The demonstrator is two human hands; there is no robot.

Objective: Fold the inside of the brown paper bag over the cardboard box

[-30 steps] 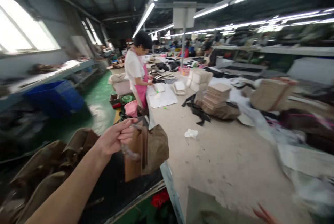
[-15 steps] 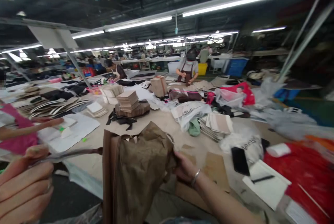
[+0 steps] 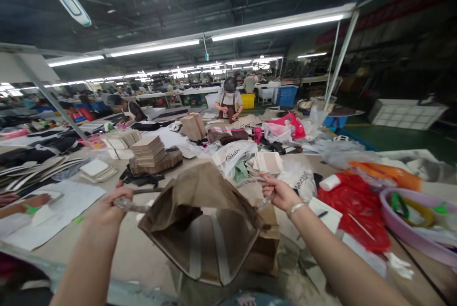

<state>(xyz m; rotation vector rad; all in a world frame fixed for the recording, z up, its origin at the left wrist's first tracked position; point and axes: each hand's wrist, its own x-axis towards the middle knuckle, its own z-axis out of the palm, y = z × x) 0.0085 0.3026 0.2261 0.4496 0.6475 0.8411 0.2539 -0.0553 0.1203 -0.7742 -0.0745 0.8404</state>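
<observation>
A brown bag (image 3: pixel 205 184) hangs in front of me with its mouth open toward me; two pale strips run down the inside of one panel. My left hand (image 3: pixel 116 203) is closed round the strap at the bag's left side, where clear plastic film is wrapped on it. At the right side my right hand (image 3: pixel 280 194), a bracelet on its wrist, grips the other strap, also with clear film near the fingers. The bag's bottom cannot be seen.
Stacked tan pieces (image 3: pixel 150 151), a white printed bag (image 3: pixel 233 156) and a red plastic bag (image 3: pixel 357 213) lie on the table. A lilac basin (image 3: pixel 403 234) stands at right. A co-worker in an apron (image 3: pixel 228 101) works opposite; another person's hand (image 3: pixel 41 200) rests at far left.
My left hand has moved right and away from me; my right hand has gone from the bag's side to its strap. The bag has turned, its mouth now facing me. The view has swung right.
</observation>
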